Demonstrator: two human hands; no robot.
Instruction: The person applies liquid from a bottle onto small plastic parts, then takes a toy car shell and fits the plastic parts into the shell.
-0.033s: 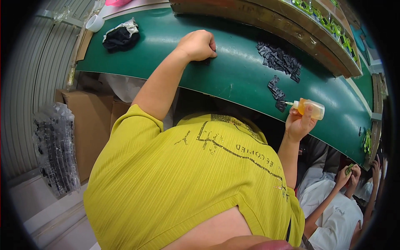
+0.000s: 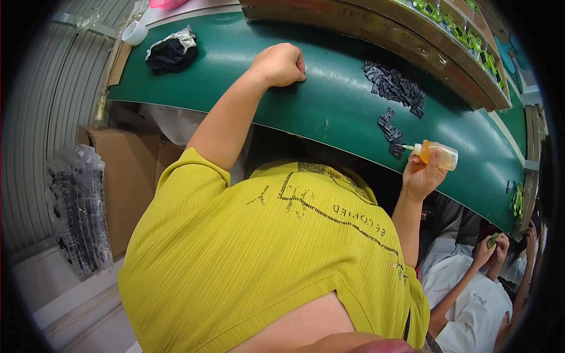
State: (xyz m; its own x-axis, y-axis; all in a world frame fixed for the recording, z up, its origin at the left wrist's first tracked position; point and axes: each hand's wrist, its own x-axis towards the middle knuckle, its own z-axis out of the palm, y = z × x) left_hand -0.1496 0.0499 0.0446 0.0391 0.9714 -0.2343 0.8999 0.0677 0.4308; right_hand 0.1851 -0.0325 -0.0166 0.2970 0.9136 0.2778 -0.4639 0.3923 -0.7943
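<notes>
My right hand (image 2: 421, 179) is wrapped round a clear squeeze bottle (image 2: 440, 155) that holds amber liquid. The bottle lies tilted nearly level, and its thin nozzle points left to the end of a short row of small black parts (image 2: 389, 130). Whether the tip touches them I cannot tell. Further up lies a bigger heap of flat black pieces (image 2: 393, 87). My left hand (image 2: 279, 65) is closed and rests on the green tabletop (image 2: 329, 112), thumb and fingers pressed together. What it holds, if anything, is hidden beneath the fingers.
A black and white cloth (image 2: 172, 53) lies at the far left, near a white cup (image 2: 135, 33). A wooden-edged shelf (image 2: 376, 36) with green items runs along the back. Cardboard boxes (image 2: 126, 176) stand left below the table. Another person's hands (image 2: 492, 253) hold a green piece at lower right.
</notes>
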